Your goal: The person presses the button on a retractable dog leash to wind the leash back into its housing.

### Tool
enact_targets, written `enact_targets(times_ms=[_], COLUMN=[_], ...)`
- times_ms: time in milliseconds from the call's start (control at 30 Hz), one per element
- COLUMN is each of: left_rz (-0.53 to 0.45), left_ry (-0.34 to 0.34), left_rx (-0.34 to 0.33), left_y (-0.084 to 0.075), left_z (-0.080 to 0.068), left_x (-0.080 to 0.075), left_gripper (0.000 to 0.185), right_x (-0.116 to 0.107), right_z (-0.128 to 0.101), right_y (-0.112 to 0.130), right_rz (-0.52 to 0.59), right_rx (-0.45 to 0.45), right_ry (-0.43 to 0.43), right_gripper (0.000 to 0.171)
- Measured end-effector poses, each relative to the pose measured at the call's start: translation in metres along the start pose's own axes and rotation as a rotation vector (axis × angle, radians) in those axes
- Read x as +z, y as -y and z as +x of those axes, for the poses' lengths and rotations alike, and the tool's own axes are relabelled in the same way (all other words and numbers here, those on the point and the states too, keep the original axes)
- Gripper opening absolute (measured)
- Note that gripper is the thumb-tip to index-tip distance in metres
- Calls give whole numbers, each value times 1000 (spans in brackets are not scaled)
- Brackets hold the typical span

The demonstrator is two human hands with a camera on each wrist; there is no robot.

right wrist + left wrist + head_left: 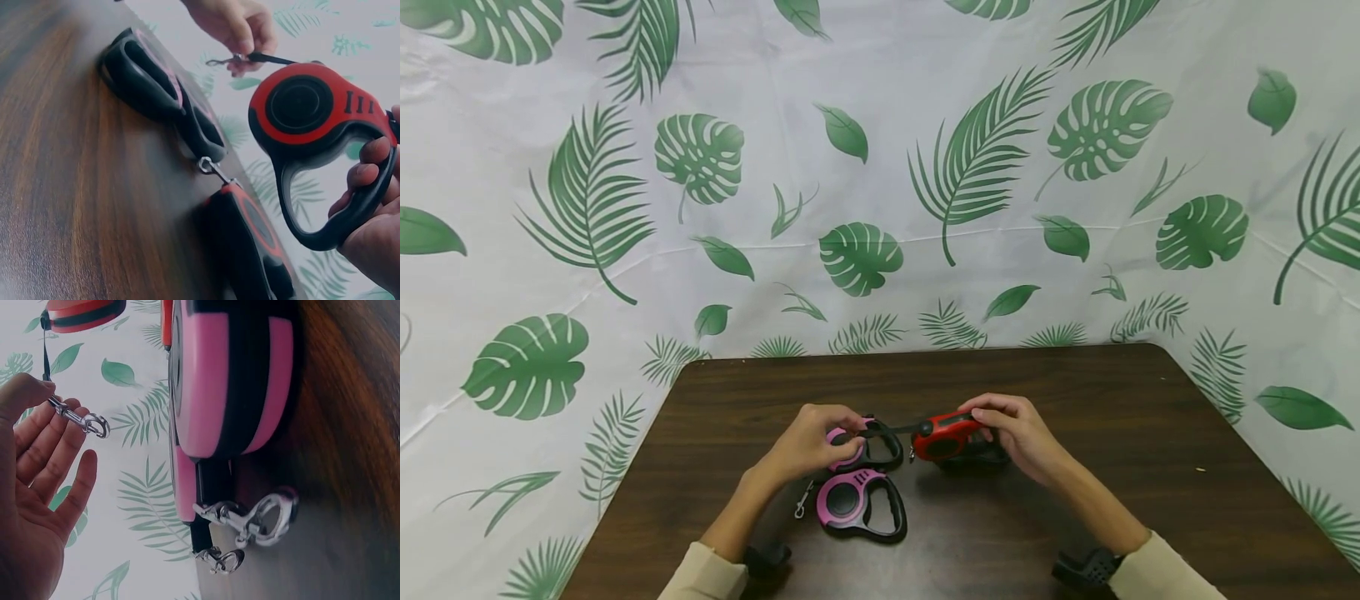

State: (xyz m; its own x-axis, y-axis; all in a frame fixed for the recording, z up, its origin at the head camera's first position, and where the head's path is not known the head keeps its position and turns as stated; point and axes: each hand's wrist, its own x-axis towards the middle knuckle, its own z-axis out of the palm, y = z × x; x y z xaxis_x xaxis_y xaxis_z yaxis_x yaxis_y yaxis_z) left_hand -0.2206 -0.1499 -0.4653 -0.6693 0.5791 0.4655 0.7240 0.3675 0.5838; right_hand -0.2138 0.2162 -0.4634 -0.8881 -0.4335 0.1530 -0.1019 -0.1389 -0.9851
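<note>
A pink leash [859, 503] lies nearest; right hand [1011, 433] grips the red leash [947, 435], left hand [812, 442] pinches its clip [81, 420].

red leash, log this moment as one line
right hand grips red leash handle, raised | left hand pinches its clip | two pink leashes on table

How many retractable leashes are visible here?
4. One red leash is in the right hand, its clip pinched by the left hand; a second red one lies on the table below it; two pink ones lie near the left hand.
</note>
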Motion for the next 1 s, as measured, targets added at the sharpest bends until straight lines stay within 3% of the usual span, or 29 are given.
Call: enact_targets(times_ms=[200, 500, 1000], left_rz=[-12, -46, -79], left_ry=[-9, -35, -27], left_rx=[13, 103, 129], left_y=[0, -1, -5], left_z=[1, 7, 12], left_x=[2, 8, 18], left_gripper=[13, 16, 15], right_x=[4, 10, 20], right_z=[3, 6, 7], right_y=[-3, -8, -10], right_rz=[0, 10, -16], right_rx=[6, 34, 17], right_ry=[-3, -3, 4], right_gripper=[22, 21, 24])
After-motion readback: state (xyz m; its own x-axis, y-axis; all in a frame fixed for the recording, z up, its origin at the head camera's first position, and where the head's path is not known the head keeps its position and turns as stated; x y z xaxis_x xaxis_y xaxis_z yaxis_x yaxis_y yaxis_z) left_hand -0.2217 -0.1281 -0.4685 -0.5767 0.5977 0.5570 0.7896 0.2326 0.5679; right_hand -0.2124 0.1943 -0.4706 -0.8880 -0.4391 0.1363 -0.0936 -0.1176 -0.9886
